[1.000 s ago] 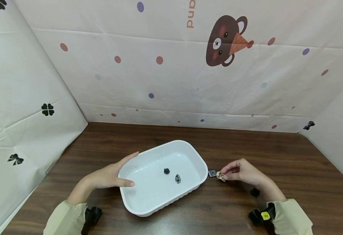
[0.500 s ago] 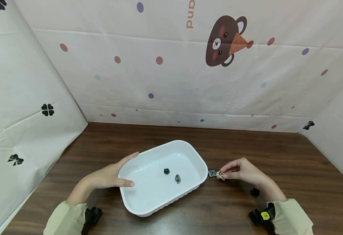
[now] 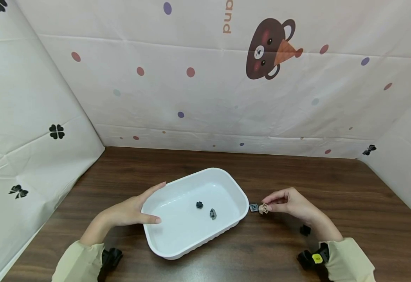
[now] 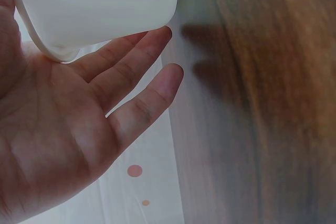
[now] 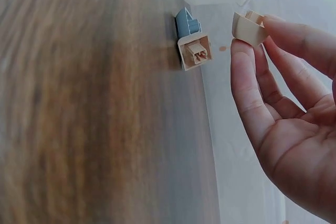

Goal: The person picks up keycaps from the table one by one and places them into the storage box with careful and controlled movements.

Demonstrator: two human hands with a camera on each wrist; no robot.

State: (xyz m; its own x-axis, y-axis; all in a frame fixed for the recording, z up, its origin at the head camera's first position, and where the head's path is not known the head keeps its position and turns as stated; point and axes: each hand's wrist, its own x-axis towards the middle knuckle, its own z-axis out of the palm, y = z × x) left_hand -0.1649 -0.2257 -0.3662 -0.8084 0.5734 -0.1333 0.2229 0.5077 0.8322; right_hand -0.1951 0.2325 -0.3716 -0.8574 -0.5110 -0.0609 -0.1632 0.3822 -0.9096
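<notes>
My right hand (image 3: 288,205) pinches a beige keycap (image 5: 248,29) between thumb and fingertips, raised off the table in the right wrist view. Another beige keycap (image 5: 195,51) lies on the table with its hollow stem side showing, right by a blue-grey keycap (image 3: 254,208). In the head view the held keycap overlaps the beige one on the table. My left hand (image 3: 131,209) holds the left end of a white plastic tray (image 3: 177,256), thumb over the rim and fingers along the outside. Inside the tray lie a dark keycap (image 3: 199,205) and a grey keycap (image 3: 213,214), set apart.
The brown wooden table (image 3: 226,156) ends at a white printed cloth (image 3: 149,98) behind it and at both sides. A small black object (image 3: 305,230) shows beside my right forearm. Black camera mounts sit on both wrists.
My right hand has shifted slightly up and to the left, and the held keycap has moved up and turned a little. The left hand and the tray stay put.
</notes>
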